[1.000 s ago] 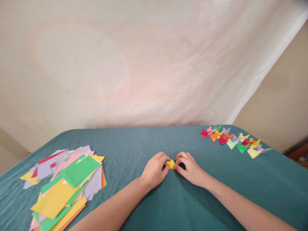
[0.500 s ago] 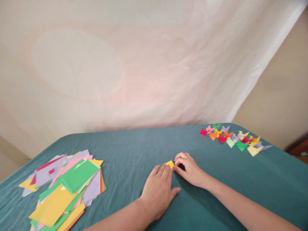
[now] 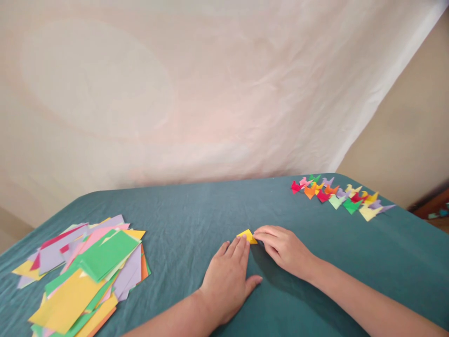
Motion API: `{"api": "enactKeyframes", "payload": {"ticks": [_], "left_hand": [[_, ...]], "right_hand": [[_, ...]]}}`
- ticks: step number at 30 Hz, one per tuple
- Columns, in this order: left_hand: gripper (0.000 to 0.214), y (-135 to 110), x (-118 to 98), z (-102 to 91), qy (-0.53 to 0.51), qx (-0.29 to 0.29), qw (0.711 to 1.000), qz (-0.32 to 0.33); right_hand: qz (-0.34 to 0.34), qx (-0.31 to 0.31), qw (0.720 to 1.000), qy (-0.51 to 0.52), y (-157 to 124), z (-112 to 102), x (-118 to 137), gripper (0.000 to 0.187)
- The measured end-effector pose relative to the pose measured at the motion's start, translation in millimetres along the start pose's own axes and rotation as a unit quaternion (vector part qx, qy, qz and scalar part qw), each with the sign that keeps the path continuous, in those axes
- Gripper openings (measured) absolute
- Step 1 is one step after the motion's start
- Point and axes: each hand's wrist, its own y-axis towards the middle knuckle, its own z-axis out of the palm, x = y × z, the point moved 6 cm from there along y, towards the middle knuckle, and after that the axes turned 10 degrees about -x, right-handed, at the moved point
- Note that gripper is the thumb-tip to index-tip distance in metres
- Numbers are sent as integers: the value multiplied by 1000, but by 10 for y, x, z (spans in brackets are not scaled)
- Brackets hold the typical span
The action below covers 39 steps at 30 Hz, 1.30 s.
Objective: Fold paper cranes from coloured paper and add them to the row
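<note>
A small folded yellow paper piece lies on the teal tablecloth near the middle. My right hand reaches to it from the right, its fingertips pinching the piece's right edge. My left hand rests flat on the cloth just below and left of the piece, fingers stretched out, fingertips almost touching it.
A loose pile of coloured paper sheets lies at the left front. Several small folded paper figures in mixed colours sit in a row at the far right. A pale fabric backdrop hangs behind the table.
My left hand let go of the yellow piece, drew back toward me and now lies flat. My right hand stayed on the piece and stretched its fingers forward.
</note>
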Motion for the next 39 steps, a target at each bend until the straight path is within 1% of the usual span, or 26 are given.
{"api": "enactKeyframes", "payload": {"ticks": [3,8,20,30,33,36,39], "left_hand": [[62,-1,-4,-9,6,4,1000,7],[62,-2,-4,-11,18,7,1000,10],[63,0,3,-10,18,7,1000,-2],[61,-1,-12,-29,23,6,1000,-7],[62,-6,-11,-34,10,-8,1000,14],[62,-8,-3,-26,-1,-13,999,32],[63,-4,6,-15,-1,-6,999,32]], "right_hand": [[-24,10,1000,2,-26,-8,-22,33],[-37,27,999,-4,-49,44,-13,35],[-101,46,993,-48,-65,103,26,26],[-102,68,990,-64,-57,132,32,26],[-99,75,990,-66,-53,137,33,26],[-97,69,991,-58,-51,128,31,28],[-83,50,995,-26,-51,110,-3,31]]}}
